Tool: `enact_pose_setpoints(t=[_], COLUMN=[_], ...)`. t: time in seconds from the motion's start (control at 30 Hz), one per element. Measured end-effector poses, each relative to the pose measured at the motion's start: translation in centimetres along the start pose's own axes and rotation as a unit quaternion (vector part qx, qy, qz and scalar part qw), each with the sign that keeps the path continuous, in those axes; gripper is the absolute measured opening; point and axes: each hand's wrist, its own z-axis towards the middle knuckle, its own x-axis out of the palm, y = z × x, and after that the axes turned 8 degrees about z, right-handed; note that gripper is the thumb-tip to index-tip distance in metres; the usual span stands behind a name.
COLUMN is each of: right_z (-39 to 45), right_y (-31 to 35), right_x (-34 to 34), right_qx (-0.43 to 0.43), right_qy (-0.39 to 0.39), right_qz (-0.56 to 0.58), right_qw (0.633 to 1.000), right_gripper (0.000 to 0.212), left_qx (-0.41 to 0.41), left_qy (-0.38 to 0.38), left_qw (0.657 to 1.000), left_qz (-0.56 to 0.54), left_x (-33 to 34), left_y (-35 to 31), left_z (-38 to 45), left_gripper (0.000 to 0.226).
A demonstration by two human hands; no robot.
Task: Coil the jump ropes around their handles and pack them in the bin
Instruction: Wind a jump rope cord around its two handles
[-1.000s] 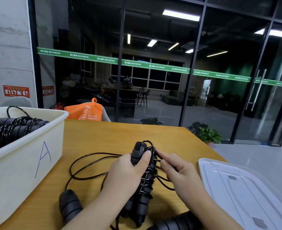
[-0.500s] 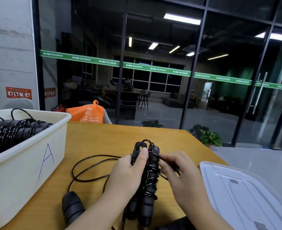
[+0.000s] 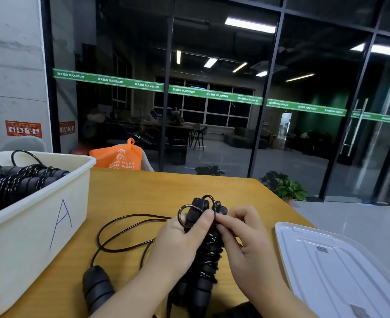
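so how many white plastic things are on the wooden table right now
2: the white plastic bin marked A at the left, holding coiled black jump ropes, and the flat white plastic lid at the right. Both run past the frame's edge, so more may sit out of view.

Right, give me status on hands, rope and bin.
Left hand grips the paired handles; right hand pinches the cord at their top. Loose cord lies on the table. Bin open, nothing in the way.

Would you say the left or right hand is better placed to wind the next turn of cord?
Probably the right hand: it pinches the cord by the handles, which the left hand grips.
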Motion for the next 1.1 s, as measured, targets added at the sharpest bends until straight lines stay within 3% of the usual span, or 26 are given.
enact_pose_setpoints(t=[0.1,0.17,0.23,0.33,0.43,0.5,0.57,0.73,0.8,0.87,1.0,1.1], right_z=[0.1,0.2,0.4,0.6,0.5,0.5,0.5,0.3,0.4,0.6,1.0,1.1], right_y=[0.8,1.1,1.2,1.2,2.2,3.0,3.2,2.5,2.6,2.8,3.4,3.3], right_x=[0.0,-0.1,-0.4,-0.5,0.4,0.9,0.9,0.6,0.4,0.2,-0.2,-0.3], right_qx=[0.022,0.069,0.182,0.380,0.448,0.480,0.477,0.365,0.351,0.368,0.432,0.460], right_qy=[0.027,-0.022,-0.067,0.008,0.098,0.084,0.059,0.030,-0.020,-0.068,-0.083,-0.078], right_qz=[0.016,0.034,0.102,0.239,0.326,0.406,0.429,0.347,0.340,0.401,0.542,0.547], right_qw=[0.999,0.997,0.976,0.893,0.827,0.773,0.765,0.863,0.872,0.836,0.716,0.695], right_gripper=[0.036,0.035,0.038,0.062,0.038,0.028,0.024,0.031,0.025,0.023,0.015,0.011], left_qx=[-0.026,-0.060,-0.094,-0.140,-0.150,-0.150,-0.156,-0.146,-0.156,-0.175,-0.179,-0.166], left_qy=[-0.030,-0.042,-0.056,-0.061,-0.034,-0.021,-0.002,0.070,0.085,0.096,0.146,0.120], left_qw=[0.999,0.995,0.987,0.972,0.963,0.957,0.950,0.940,0.935,0.930,0.928,0.943], left_qz=[-0.031,-0.071,-0.116,-0.180,-0.222,-0.246,-0.271,-0.300,-0.306,-0.308,-0.293,-0.262], left_x=[-0.4,-0.8,-1.2,-1.4,-1.3,-1.3,-1.4,-1.4,-1.2,-1.3,-1.1,-1.0], left_y=[-0.3,-0.6,-0.8,-1.1,-1.4,-1.4,-1.3,-1.6,-1.7,-1.7,-1.9,-1.7], left_z=[0.2,0.3,0.4,0.4,0.3,0.3,0.4,0.2,0.1,0.2,0.0,0.0], left_gripper=[0.055,0.059,0.066,0.074,0.074,0.074,0.072,0.063,0.065,0.067,0.072,0.072])
